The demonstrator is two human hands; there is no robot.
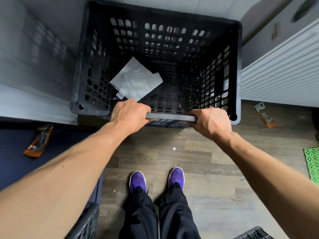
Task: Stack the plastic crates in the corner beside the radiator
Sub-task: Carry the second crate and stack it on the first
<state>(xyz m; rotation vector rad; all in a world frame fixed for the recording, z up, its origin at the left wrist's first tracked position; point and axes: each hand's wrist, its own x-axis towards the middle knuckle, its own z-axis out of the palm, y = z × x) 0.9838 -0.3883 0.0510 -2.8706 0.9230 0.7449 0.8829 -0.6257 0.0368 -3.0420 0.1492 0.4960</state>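
The black crate (155, 40) sat in the corner beside the radiator (279, 80), your left hand (128, 112) and right hand (211, 120) gripping its near rim. The near-left crate (86, 221) and near-right crate (253, 233) apparently lay unstacked

I see the crate (172, 40) in the corner: a wall (34, 57) on its left, the radiator (279, 71) on its right. A paper (136, 78) lies in it, toward its near left corner. On the near rim the left hand (129, 112) grips left of the middle and the right hand (212, 121) near the right corner. The shoes (138, 180) stand on the floor (198, 152) before the crate. One packet (38, 140) lies to the left of the crate, a second packet (264, 114) on the floor just before the radiator. A mat (312, 163) lies at the floor's right edge. Nearer to me are a second crate (88, 223) on the left and a third crate (253, 233) on the right.
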